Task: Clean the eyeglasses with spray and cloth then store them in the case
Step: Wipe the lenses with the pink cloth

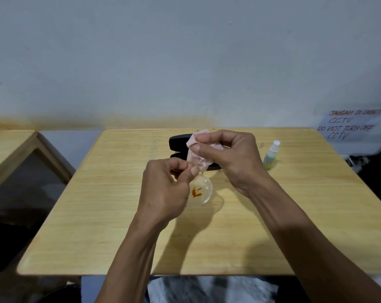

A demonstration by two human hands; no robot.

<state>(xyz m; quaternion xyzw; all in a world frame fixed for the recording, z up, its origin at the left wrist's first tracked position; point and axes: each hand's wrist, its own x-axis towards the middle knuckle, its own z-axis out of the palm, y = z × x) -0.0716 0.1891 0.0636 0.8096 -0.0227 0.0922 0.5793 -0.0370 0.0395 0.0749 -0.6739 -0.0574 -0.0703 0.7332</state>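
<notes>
Eyeglasses [201,189] held above the desk [119,215], long axis running away from the person. Left hand [165,189] fingers pinch the bridge; stained lens hangs just below them. Right hand [229,158] fingers clamp the cloth [196,138] round the far lens. Case [178,143] lies open beyond, spray bottle [270,155] to the right.

worktop [97,215]: pale wood, in front of me | wall [185,51]: grey-white, brown stain along its base | paper sign [349,125]: far right, handwritten "DO NOT TURN OFF CCTV" | second wooden table [8,149]: to my left, apart from mine
</notes>
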